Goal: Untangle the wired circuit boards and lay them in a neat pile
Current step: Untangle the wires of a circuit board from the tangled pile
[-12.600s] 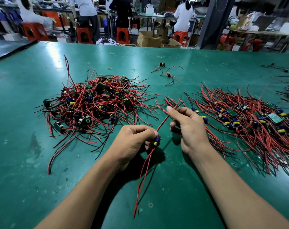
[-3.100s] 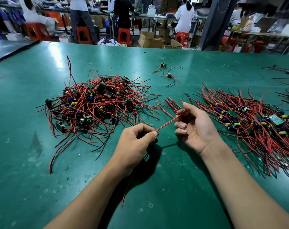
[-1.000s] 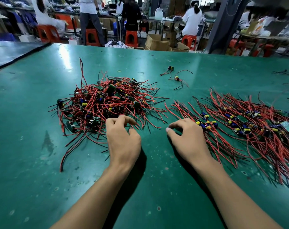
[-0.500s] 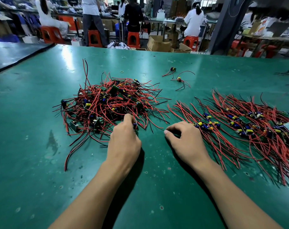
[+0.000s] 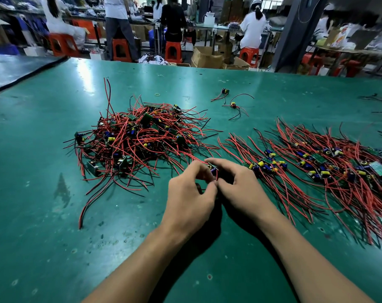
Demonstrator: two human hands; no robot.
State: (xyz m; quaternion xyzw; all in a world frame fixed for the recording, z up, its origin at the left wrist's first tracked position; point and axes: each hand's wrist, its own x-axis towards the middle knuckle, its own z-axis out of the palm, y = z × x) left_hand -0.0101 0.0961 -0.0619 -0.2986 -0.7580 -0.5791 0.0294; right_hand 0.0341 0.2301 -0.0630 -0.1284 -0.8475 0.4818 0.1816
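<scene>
Between 2 piles, left hand and right hand pinch 1 wired board.

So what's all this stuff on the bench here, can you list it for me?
tangled heap: one, red and black wires with small green boards, centre-left of table
sorted pile: one, same parts with wires combed roughly parallel, right
stray wired parts: two, red and black leads, far centre
ring: one, yellowish, beyond the heap
table: one, green
stools: several, orange, background among workers
cardboard boxes: a few, brown, background
left hand and right hand: together, pinching one wired board between the piles
</scene>
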